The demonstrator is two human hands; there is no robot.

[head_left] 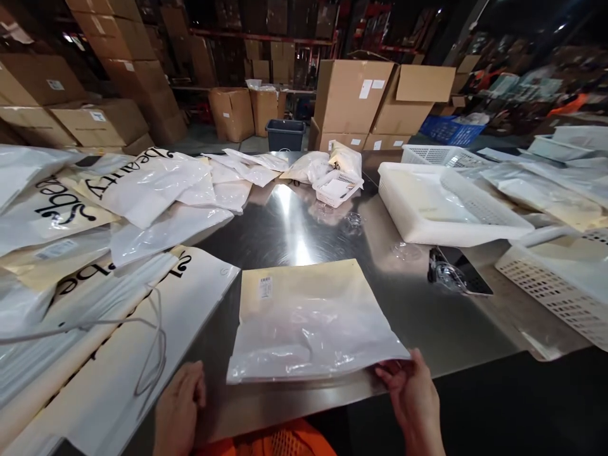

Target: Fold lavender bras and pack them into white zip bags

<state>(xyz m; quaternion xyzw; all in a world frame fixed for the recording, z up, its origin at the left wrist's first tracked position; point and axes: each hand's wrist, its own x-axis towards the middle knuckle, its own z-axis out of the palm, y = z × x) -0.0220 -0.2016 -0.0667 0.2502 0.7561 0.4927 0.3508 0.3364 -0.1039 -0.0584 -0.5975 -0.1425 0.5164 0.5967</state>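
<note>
A cream and white plastic mailer bag with a small barcode label near its top left corner lies flat on the metal table in front of me. Its near right corner is pinched between the thumb and fingers of my right hand. To the left of the bag, at the table's near edge, my left hand rests with its fingers curled in and nothing visible in them. Beside that hand lies a stack of flat mailer bags with a loose grey cord across it.
Filled mailer bags pile up on the left. On the right are a white tray, perforated baskets and a dark phone-like slab with a clear-wrapped cable. A small basket stands at the back. Cardboard boxes stand beyond the table.
</note>
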